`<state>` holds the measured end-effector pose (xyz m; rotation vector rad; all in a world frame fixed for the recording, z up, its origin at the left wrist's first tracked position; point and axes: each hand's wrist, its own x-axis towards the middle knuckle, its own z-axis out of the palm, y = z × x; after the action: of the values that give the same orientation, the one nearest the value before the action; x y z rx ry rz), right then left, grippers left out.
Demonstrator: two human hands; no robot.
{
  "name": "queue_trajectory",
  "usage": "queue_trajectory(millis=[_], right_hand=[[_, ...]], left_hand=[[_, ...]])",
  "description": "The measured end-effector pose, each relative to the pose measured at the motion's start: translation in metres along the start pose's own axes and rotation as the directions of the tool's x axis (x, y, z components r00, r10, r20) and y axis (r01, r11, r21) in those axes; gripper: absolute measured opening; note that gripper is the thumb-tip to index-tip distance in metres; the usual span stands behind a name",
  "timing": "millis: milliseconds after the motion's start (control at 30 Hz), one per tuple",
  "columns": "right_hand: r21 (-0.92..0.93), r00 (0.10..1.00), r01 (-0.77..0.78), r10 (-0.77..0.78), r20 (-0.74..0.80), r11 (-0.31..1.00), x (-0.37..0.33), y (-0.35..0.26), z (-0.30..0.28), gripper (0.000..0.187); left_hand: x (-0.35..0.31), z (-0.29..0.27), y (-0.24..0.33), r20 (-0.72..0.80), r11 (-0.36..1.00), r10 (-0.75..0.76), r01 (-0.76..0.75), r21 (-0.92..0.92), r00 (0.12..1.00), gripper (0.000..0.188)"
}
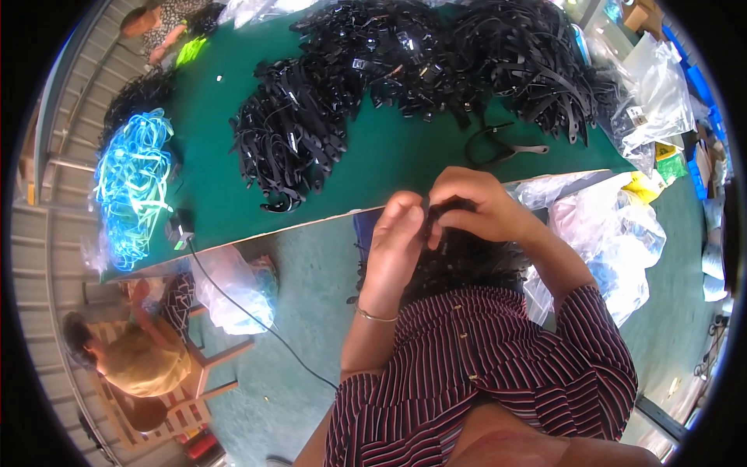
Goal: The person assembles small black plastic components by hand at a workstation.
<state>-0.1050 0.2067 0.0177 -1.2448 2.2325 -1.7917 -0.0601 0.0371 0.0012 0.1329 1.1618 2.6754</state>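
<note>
Both hands meet in front of my chest, just past the near edge of the green table (pixel 369 167). Closed fingers of my left hand (pixel 395 240) pinch a black strap (pixel 451 205), its shape mostly covered by the fingers. My right hand (pixel 481 204) is curled round the same strap, close against the left fingertips. Below them, a heap of black straps (pixel 471 261) lies on my lap. On the table beyond my right hand is a black looped strap (pixel 478 145) beside a light grey handle-like piece (pixel 531 149).
Large piles of black straps (pixel 292 128) with buckles cover the table's far side. Blue and pale green cords (pixel 134 191) are bundled at the left, near a small black box (pixel 179 231) with a cable. Plastic bags (pixel 611 233) stand right. Two people (pixel 140 354) are at the left.
</note>
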Motion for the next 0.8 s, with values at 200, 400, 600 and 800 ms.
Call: queue_trajectory(millis=[200, 400, 600, 800], right_hand=[[0.299, 0.999, -0.050, 0.053, 0.000, 0.953, -0.003, -0.001, 0.009, 0.019], [0.152, 1.000, 0.003, -0.007, 0.023, 0.988, 0.001, 0.004, 0.001, 0.022], [-0.066, 0.996, 0.090, -0.089, 0.029, 0.994, 0.005, -0.002, -0.003, 0.026], [-0.074, 0.967, -0.218, 0.206, -0.148, 0.973, -0.001, -0.018, -0.004, 0.006]], left_hand=[[0.000, -0.008, -0.004, 0.157, 0.992, -0.005, 0.025, -0.125, 0.988, 0.018], [-0.002, 0.003, 0.001, 0.046, 0.997, -0.003, 0.000, 0.073, 0.999, 0.014], [-0.002, -0.008, 0.001, 0.057, 0.974, -0.090, 0.076, 0.214, 0.994, 0.015], [-0.002, -0.006, -0.005, 0.040, 0.855, 0.088, -0.096, 0.510, 0.995, 0.008]])
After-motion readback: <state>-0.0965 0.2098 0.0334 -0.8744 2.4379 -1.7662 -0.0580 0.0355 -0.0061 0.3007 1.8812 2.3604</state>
